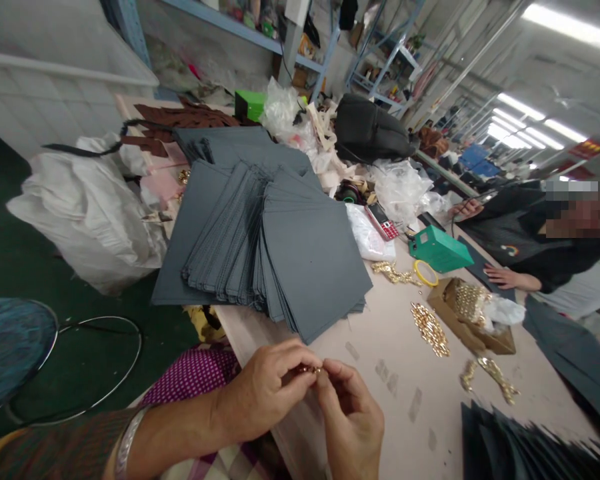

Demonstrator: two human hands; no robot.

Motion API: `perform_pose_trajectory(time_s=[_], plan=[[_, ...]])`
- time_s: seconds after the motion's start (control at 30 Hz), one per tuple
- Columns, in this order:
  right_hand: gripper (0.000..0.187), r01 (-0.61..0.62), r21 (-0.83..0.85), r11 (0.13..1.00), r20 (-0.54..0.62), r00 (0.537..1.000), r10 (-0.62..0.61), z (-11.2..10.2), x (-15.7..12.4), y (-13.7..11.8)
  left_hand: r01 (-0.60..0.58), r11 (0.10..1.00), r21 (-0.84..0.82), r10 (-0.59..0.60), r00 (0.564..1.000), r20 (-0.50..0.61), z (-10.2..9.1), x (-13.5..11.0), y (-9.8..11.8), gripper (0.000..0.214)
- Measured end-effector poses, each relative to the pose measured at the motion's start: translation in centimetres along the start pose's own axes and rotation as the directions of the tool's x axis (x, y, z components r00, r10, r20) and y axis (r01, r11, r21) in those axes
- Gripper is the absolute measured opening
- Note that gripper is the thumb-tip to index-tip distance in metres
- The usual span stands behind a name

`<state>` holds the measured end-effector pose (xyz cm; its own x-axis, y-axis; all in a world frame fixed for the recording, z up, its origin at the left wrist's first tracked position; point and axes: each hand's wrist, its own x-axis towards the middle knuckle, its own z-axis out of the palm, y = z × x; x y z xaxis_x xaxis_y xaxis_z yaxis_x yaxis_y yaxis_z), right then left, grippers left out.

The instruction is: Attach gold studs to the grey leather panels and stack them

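Note:
My left hand (260, 390) reaches in over the table's front edge, thumb and fingers pinched together. Against its fingertips my right hand (353, 417) is also closed in a pinch. Between the two sits a small gold-coloured metal piece (316, 370); it is mostly covered by the fingers, so its exact kind is hard to make out. Just beyond the hands lies a fanned stack of dark grey fabric panels (310, 260). To the right, a pile of small gold metal pieces (430, 330) rests on the table.
A cardboard box (445, 300) holds gold chain and plastic. Near it are gold chains (497, 380), yellow tape (425, 273) and a green box (440, 248). More dark panels (520, 440) lie front right. A co-worker's hand (513, 277) rests across the table. A stool (15, 353) stands left.

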<state>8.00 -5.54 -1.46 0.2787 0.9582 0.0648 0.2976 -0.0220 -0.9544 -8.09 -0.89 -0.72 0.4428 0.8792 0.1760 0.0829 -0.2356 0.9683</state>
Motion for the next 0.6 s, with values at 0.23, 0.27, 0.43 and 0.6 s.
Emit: perform_pose_trajectory(time_s=[0.23,0.27,0.43,0.6], plan=[[0.023,0.119,-0.135,0.984,0.032,0.993,-0.116,-0.6,5.6,-2.2,0.435,0.621,-0.652,-0.439,0.882,0.17,-1.2,-1.1,0.2,0.032],[0.023,0.167,-0.164,0.972,0.027,0.986,-0.165,-0.1,7.0,-2.8,0.456,0.605,-0.653,-0.471,0.866,0.169,-1.4,-1.2,0.2,0.036],[0.021,0.441,-0.492,0.751,0.113,0.887,-0.447,3.4,13.7,-4.5,0.491,0.688,-0.534,-0.568,0.823,0.024,-2.0,-1.3,-0.7,0.043],[0.025,0.603,-0.577,0.55,0.333,0.789,-0.516,3.6,14.6,-4.3,0.403,0.734,-0.547,-0.52,0.851,-0.07,-2.1,-1.0,-1.2,0.055]])
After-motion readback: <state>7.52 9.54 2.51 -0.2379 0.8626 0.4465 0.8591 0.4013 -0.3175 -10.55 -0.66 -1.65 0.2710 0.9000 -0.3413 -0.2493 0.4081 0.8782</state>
